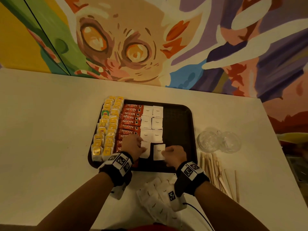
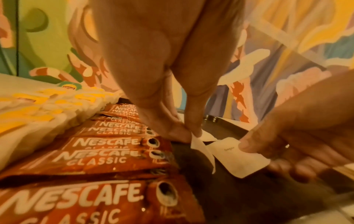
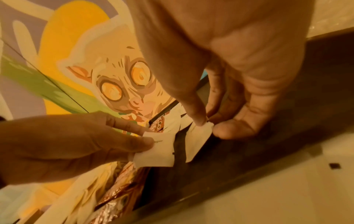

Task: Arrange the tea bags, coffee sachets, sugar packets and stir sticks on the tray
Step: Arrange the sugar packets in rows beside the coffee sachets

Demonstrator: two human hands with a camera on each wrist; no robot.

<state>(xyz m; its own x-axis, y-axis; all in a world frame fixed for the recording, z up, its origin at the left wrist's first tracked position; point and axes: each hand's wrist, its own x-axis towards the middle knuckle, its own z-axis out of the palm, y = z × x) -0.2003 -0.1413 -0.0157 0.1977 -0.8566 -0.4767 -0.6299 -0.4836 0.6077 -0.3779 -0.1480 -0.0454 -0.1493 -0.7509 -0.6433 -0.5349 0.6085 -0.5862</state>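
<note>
A dark tray (image 1: pixel 176 124) holds yellow tea bags (image 1: pixel 108 127) in its left columns, red Nescafe sachets (image 1: pixel 130 121) beside them, then two columns of white sugar packets (image 1: pixel 151 122). My left hand (image 1: pixel 133 146) pinches one sugar packet (image 1: pixel 145 150) at the near end of the left sugar column. Its thumb and finger (image 2: pixel 189 134) grip the packet's edge (image 2: pixel 203 150). My right hand (image 1: pixel 175 155) pinches a second sugar packet (image 1: pixel 159 151) just to the right. Thumb and forefinger (image 3: pixel 208 125) hold that packet's corner (image 3: pixel 199 141), low over the tray.
Loose sugar packets (image 1: pixel 155 194) lie on the white table between my forearms. Wooden stir sticks (image 1: pixel 215 170) are scattered right of the tray, with clear glass cups (image 1: pixel 218 141) behind them. The tray's right third is bare. A painted wall stands behind the table.
</note>
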